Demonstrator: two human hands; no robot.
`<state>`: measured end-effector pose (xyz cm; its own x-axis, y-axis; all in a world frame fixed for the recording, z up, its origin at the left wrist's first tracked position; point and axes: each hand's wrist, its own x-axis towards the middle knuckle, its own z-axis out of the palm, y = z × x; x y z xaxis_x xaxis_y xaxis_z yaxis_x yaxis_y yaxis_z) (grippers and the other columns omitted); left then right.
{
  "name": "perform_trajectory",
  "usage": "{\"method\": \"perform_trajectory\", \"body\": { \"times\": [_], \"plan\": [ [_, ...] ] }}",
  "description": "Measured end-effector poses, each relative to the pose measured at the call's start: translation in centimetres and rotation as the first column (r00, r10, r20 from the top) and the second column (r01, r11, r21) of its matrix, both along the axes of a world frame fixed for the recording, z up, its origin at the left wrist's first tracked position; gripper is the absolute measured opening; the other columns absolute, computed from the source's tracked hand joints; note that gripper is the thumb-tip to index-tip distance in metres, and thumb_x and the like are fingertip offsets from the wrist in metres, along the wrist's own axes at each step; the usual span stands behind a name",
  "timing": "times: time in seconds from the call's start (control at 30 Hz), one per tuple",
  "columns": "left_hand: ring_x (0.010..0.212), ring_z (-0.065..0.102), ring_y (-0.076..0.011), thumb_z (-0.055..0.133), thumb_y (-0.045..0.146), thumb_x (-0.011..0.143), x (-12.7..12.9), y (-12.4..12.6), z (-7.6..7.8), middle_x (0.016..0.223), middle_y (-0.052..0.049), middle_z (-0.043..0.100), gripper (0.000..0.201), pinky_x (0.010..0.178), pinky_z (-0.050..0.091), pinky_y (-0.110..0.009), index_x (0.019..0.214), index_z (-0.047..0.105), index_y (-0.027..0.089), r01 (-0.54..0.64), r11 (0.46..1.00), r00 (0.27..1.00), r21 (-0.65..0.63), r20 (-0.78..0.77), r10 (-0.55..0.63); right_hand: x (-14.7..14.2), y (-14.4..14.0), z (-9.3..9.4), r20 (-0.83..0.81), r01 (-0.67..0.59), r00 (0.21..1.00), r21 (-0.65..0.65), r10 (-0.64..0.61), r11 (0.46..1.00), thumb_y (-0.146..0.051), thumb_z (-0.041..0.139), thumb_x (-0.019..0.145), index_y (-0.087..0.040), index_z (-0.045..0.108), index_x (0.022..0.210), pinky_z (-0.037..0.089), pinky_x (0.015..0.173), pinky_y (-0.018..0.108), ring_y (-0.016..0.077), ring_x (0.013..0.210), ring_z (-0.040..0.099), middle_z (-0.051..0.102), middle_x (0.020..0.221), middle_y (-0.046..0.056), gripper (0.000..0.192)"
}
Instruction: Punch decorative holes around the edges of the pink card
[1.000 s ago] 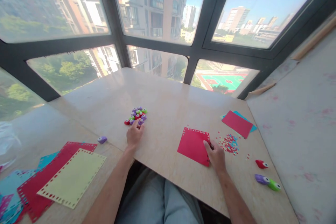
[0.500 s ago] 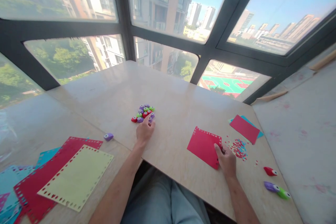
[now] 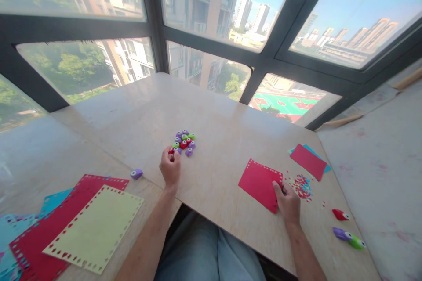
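Note:
A cluster of small craft hole punches (image 3: 184,137) in purple, green and red, each with an eye-like button, stands on the table. My left hand (image 3: 170,170) is at the cluster's near left edge, its fingers curled around a red hole punch (image 3: 171,150) that they partly cover. Beside that hand, a purple hole punch (image 3: 189,152) sits slightly apart. My right hand (image 3: 289,202) pinches the right edge of a red paper sheet (image 3: 259,184), thumb on top. Punched holes line the sheet's far edge and part of its right edge. The curled fingers hide whatever else that hand holds.
Punched yellow paper (image 3: 95,228) and red paper (image 3: 39,241) overlap at left, near a lone purple punch (image 3: 136,174). Paper confetti (image 3: 302,187), small stacked cards (image 3: 308,161), a red punch (image 3: 340,214) and a purple punch (image 3: 342,234) touching a green one lie at right. Windows border the table.
My left hand has moved left and nearer, from the purple punches at the cluster's right to the red one at its left. My right hand stays on the red sheet. The view shifts slightly.

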<state>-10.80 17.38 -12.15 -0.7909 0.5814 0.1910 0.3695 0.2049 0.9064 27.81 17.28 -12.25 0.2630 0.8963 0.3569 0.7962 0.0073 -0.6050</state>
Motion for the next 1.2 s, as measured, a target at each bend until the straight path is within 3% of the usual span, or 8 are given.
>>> {"method": "perform_trajectory", "body": {
  "times": [0.1, 0.2, 0.4, 0.53, 0.8, 0.97, 1.07, 1.2],
  "plan": [
    [0.06, 0.06, -0.0184, 0.048, 0.032, 0.083, -0.4, -0.1, 0.3, 0.063, -0.002, 0.064, 0.042, 0.066, 0.045, -0.029, 0.117, 0.064, 0.013, 0.082, 0.986, 0.984, -0.143, -0.145, -0.103, -0.2, -0.1, 0.1, -0.01, 0.018, 1.0, 0.003, -0.018, 1.0, -0.059, 0.047, 0.077, -0.024, 0.037, 0.055, 0.029, 0.048, 0.026, 0.0127, 0.048, 0.032, 0.031, 0.05, -0.005, 0.043],
    [0.067, 0.064, -0.0225, 0.048, 0.033, 0.082, -0.6, -0.2, 0.5, 0.07, -0.007, 0.069, 0.042, 0.069, 0.046, -0.032, 0.114, 0.067, 0.014, 0.072, 0.97, 0.967, -0.232, -0.221, -0.124, -0.3, 0.0, 0.0, -0.021, 0.029, 0.999, 0.005, -0.029, 1.0, -0.058, 0.046, 0.078, -0.023, 0.038, 0.056, 0.03, 0.049, 0.026, 0.013, 0.049, 0.035, 0.033, 0.051, -0.005, 0.042],
    [0.063, 0.063, -0.0203, 0.052, 0.044, 0.082, -1.2, -0.5, 0.5, 0.065, -0.004, 0.067, 0.04, 0.067, 0.046, -0.03, 0.107, 0.068, 0.017, 0.121, 0.977, 0.97, -0.176, -0.19, -0.154, -0.2, 0.0, -0.4, -0.05, 0.019, 0.999, -0.026, -0.02, 0.999, -0.057, 0.046, 0.08, -0.022, 0.038, 0.057, 0.03, 0.05, 0.025, 0.0122, 0.05, 0.035, 0.032, 0.051, -0.005, 0.042],
    [0.058, 0.061, -0.0196, 0.055, 0.052, 0.08, -1.6, -0.4, 0.3, 0.065, -0.003, 0.066, 0.047, 0.06, 0.045, -0.028, 0.109, 0.067, 0.017, 0.147, 0.966, 0.958, -0.211, -0.212, -0.192, -0.2, 0.0, -0.6, -0.061, 0.005, 0.998, -0.018, -0.006, 1.0, -0.056, 0.046, 0.081, -0.022, 0.038, 0.059, 0.029, 0.051, 0.025, 0.0121, 0.051, 0.034, 0.031, 0.053, -0.006, 0.041],
    [0.068, 0.062, -0.0241, 0.06, 0.052, 0.079, -0.3, -0.5, 0.9, 0.072, -0.005, 0.067, 0.035, 0.061, 0.042, -0.03, 0.092, 0.068, 0.02, 0.075, 0.935, 0.894, -0.346, -0.392, -0.216, 0.2, 0.2, -0.7, -0.094, -0.086, 0.992, -0.035, 0.082, 0.996, -0.054, 0.046, 0.083, -0.021, 0.042, 0.061, 0.03, 0.053, 0.025, 0.0124, 0.053, 0.036, 0.034, 0.055, -0.005, 0.04],
    [0.076, 0.063, -0.0254, 0.059, 0.05, 0.08, 1.2, -1.1, 0.7, 0.084, -0.008, 0.068, 0.034, 0.063, 0.043, -0.03, 0.093, 0.067, 0.02, 0.066, 0.919, 0.828, -0.388, -0.492, -0.267, 0.3, 0.1, -0.5, -0.118, -0.15, 0.982, -0.029, 0.146, 0.988, -0.053, 0.046, 0.083, -0.021, 0.043, 0.061, 0.029, 0.052, 0.025, 0.0123, 0.053, 0.037, 0.036, 0.055, -0.004, 0.04],
    [0.076, 0.062, -0.0232, 0.059, 0.046, 0.08, 2.1, -1.3, 0.2, 0.089, -0.007, 0.068, 0.033, 0.065, 0.045, -0.03, 0.098, 0.066, 0.02, 0.161, 0.916, 0.805, -0.368, -0.487, -0.337, 0.4, 0.1, -0.6, -0.136, -0.161, 0.978, -0.018, 0.157, 0.987, -0.053, 0.046, 0.084, -0.021, 0.042, 0.06, 0.029, 0.051, 0.024, 0.0119, 0.052, 0.036, 0.036, 0.054, -0.005, 0.04],
    [0.071, 0.061, -0.0191, 0.059, 0.037, 0.081, 3.6, -1.2, -0.3, 0.091, -0.006, 0.069, 0.034, 0.073, 0.049, -0.031, 0.108, 0.065, 0.017, 0.404, 0.864, 0.753, -0.302, -0.426, -0.501, 0.6, 0.2, -0.9, -0.165, -0.186, 0.969, -0.005, 0.183, 0.983, -0.052, 0.047, 0.084, -0.02, 0.043, 0.059, 0.03, 0.051, 0.024, 0.0118, 0.052, 0.038, 0.04, 0.055, -0.004, 0.04]
  ]
}}
